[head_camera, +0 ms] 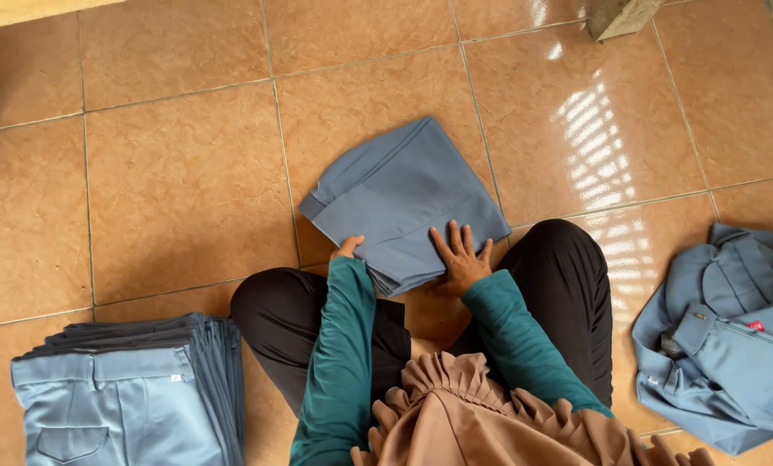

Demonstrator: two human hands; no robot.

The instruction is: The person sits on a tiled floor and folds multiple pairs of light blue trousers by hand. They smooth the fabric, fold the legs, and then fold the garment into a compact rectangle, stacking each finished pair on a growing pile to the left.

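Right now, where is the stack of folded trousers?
In the head view, the stack of folded trousers sits on the tiled floor at lower left, beside the person's knee.
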